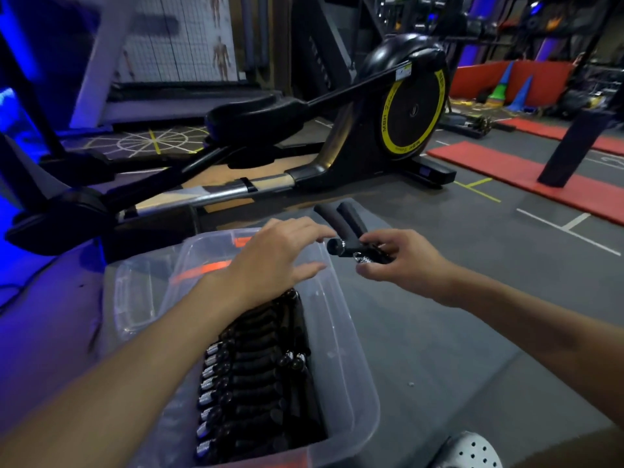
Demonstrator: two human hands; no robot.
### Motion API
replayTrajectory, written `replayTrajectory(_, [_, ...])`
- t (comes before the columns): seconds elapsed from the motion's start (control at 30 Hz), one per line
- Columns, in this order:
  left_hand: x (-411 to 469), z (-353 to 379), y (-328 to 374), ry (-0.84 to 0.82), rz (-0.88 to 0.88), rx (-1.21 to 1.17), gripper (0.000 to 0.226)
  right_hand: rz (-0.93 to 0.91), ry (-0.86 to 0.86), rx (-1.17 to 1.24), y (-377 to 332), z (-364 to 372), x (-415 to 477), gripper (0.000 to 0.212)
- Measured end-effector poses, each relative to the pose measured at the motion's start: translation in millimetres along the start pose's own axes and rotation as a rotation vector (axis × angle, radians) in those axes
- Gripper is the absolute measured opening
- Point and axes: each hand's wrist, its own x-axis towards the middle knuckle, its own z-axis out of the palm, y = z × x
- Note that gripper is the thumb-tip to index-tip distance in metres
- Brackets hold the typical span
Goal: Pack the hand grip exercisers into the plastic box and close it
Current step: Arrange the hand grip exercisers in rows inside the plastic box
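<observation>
My right hand pinches a black exerciser just past the box rim, foam handles pointing away from me. My left hand hovers over the open box, fingers spread and loose, nearly touching the exerciser. Below my left wrist, a row of packed exercisers fills the box.

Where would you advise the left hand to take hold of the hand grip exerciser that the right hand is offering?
Probably by the two foam handles, coming from the left: they point up and away, bare, while the right hand covers the spring end. The left hand is open beside them.
</observation>
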Motion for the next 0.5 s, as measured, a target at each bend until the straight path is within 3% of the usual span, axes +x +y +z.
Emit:
replayTrajectory(0.33, [-39,-32,7,0.05,0.128,-0.021,0.026,-0.026,-0.232,0.222,-38,37,-5,0.02])
replayTrajectory(0.4, [-45,-37,1,0.074,0.069,-0.047,0.024,-0.009,-0.243,0.277,-43,42,-2,0.021])
replayTrajectory(0.5, [-56,-39,-6,0.154,-0.188,-0.222,0.024,-0.012,-0.176,0.356,-45,49,6,0.025])
